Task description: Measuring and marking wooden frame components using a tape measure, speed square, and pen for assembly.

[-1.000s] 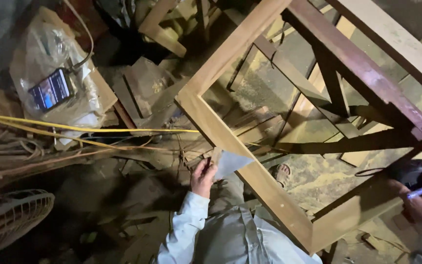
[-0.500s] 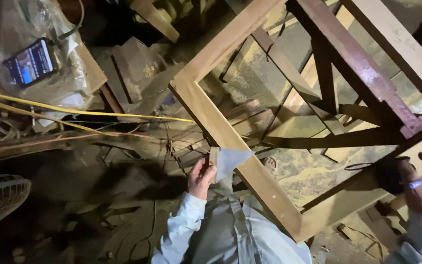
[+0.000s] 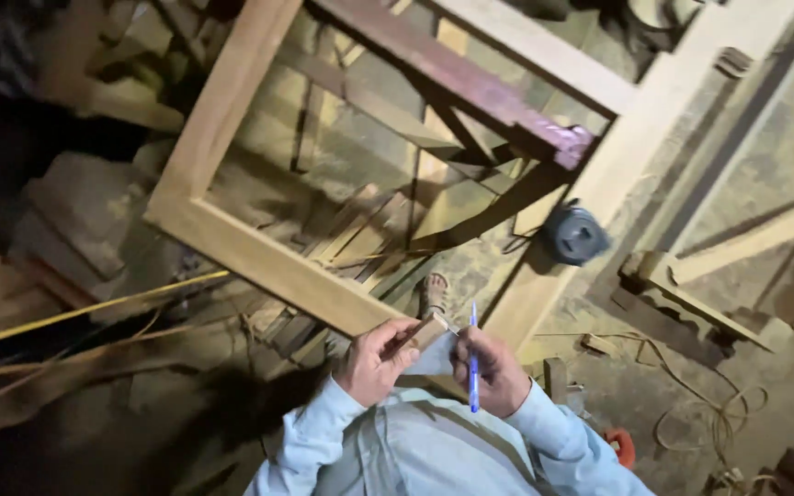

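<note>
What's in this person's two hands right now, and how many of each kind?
Small pale wooden block with a grey triangular blade, in the left hand: 1
Blue pen, in the right hand: 1
Total: 2

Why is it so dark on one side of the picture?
In the head view, light falls on the wooden frame, the hands and the blue pen; the left side sinks into deep shadow, and the floor clutter there looks soft and blurry.
</note>
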